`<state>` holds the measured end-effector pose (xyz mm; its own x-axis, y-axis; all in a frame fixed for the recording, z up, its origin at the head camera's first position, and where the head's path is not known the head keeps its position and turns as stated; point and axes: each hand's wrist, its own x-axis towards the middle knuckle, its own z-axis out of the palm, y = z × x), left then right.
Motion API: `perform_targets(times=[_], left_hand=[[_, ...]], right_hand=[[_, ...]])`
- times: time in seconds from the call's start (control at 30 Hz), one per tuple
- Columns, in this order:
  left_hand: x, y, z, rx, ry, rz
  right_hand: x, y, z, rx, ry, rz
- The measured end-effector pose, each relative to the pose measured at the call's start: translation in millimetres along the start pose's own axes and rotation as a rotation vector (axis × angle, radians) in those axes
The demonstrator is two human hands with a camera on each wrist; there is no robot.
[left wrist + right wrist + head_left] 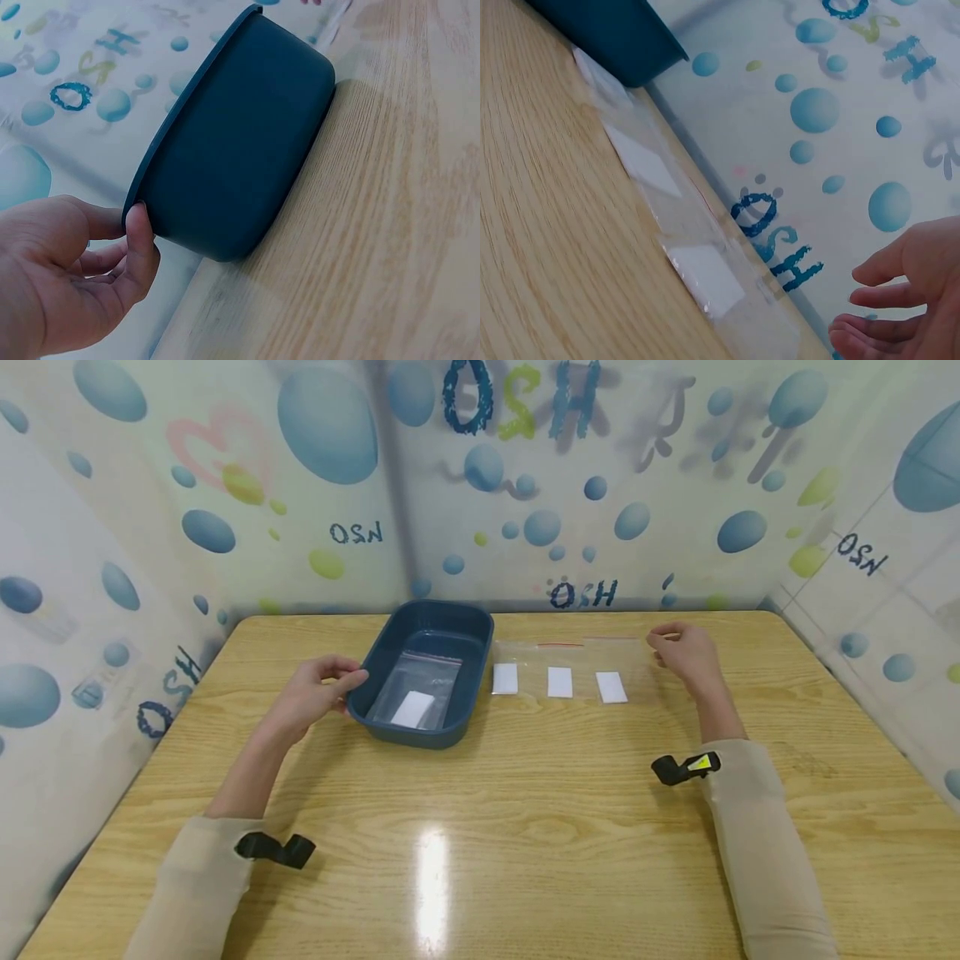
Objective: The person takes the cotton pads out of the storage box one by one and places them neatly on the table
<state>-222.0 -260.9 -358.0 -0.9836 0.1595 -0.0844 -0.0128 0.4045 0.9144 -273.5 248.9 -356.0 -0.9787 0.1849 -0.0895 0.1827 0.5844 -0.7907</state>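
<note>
The left hand (pixel 318 689) grasps the tub (pixel 405 737) by its rim, pinching it between thumb and fingers at the side nearest that hand. The tub, dark blue with rounded corners, stands on the counter (pixel 540 843) just to the right of the left hand, reaching away from it toward the wall (pixel 465 552). Inside the tub, to the right of the left hand, lies a clear bag (pixel 431 672) with a white card (pixel 412 709) showing through its near end.

The right hand (pixel 686 656) is released, its fingers loosely bent and nothing between them. It hangs over the far part of the counter, its fingertips just beside the right end of a row of bags (pixel 585 656). The row runs leftward from the right hand to the tub, flat on the counter, with three white cards (pixel 559 682) in it, spaced apart. The card nearest the right hand sits a little askew; the one farthest from it is next to the tub.

Behind each hand, a black wrist camera (pixel 686 767) sits on a beige sleeve (pixel 757 835). Beyond both hands, the wall shows blue and green dots and lettering.
</note>
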Motion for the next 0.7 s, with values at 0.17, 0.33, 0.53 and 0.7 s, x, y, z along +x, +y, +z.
perform_targets(times=[0.17,0.33,0.53,0.7], left_hand=[[0.3,0.2,0.2,0.004,0.0,0.0],[-0.1,-0.1,0.1,0.006,0.003,0.0],[-0.3,0.6,-0.1,0.002,0.0,0.005],[-0.5,1.0,-0.2,0.007,0.001,-0.005]], right_hand=[[-3.5,-12.6,4.7,0.007,-0.003,-0.026],[-9.5,-22.8,7.1,0.044,-0.016,-0.068],[-15.9,-33.3,8.9,0.07,-0.036,-0.117],[-19.2,-40.0,12.7,0.077,-0.035,-0.15]])
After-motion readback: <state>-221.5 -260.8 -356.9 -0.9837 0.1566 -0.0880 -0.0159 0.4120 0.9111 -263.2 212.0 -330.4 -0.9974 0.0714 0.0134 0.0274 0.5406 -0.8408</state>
